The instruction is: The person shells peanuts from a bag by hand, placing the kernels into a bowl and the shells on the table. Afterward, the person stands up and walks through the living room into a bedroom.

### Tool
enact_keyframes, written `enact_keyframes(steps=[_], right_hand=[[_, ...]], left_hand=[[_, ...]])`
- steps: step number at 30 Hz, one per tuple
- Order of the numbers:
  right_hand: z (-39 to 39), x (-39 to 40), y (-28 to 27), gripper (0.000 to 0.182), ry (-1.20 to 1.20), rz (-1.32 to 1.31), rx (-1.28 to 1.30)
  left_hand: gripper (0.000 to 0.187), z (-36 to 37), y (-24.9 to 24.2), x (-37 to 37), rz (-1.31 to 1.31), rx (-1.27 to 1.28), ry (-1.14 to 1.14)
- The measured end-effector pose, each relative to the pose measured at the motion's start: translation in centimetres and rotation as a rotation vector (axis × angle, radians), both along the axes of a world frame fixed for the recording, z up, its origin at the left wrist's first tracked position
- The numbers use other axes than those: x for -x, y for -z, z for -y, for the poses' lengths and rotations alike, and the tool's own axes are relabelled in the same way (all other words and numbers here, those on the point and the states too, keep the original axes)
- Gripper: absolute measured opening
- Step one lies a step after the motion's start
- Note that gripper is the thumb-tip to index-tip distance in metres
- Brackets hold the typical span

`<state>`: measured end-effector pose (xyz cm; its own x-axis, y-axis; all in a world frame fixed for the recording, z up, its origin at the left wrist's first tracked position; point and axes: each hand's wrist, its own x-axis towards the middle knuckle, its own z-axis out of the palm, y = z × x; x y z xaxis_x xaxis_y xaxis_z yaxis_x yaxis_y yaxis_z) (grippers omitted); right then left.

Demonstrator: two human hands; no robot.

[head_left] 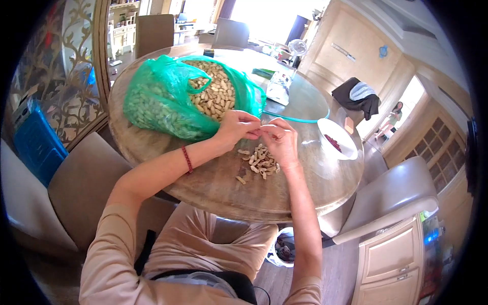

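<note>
My left hand (238, 130) and my right hand (281, 143) meet fingertip to fingertip above the table, both closed in a pinch. Whatever is between the fingers is too small to make out. Just beneath my hands lies a loose pile of peanut shells (263, 163) on the wooden table (223, 195). A large green plastic bag (168, 109), full of unshelled peanuts (216, 94), sits open beyond my left hand. Right of my right hand stands a white bowl (347, 144) with some dark red kernels (333, 143) inside.
A clear packet (280, 86) and a small fan (297, 48) stand farther back on the table. Chairs surround it, one (391, 195) at the right. A bin (278, 256) is on the floor below the edge. Another person (394, 117) is at the far right.
</note>
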<state>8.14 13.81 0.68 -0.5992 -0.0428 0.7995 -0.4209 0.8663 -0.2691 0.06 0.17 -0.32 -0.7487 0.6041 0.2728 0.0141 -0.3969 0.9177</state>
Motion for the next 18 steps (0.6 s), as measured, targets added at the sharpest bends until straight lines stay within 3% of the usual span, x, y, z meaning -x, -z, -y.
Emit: enact_keyframes(steps=[8,11,13,18], right_hand=[[-0.7,0.3,-0.4,0.005,-0.169,-0.087,0.313],[-0.2,-0.3,-0.8,0.005,-0.076,-0.031,0.353],[-0.4,-0.2,-0.8,0.005,-0.054,-0.02,0.358],[-1.1,-0.1,-0.7,0.012,0.033,-0.109,0.232]], left_hand=[[0.017,-0.1,-0.5,-0.2,-0.07,0.023,0.057],[0.014,0.0,-0.3,-0.3,-0.223,0.132,0.031],[0.012,-0.2,0.1,-0.5,-0.528,0.293,0.0],[0.01,-0.6,0.6,-1.1,-0.91,0.321,-0.101]])
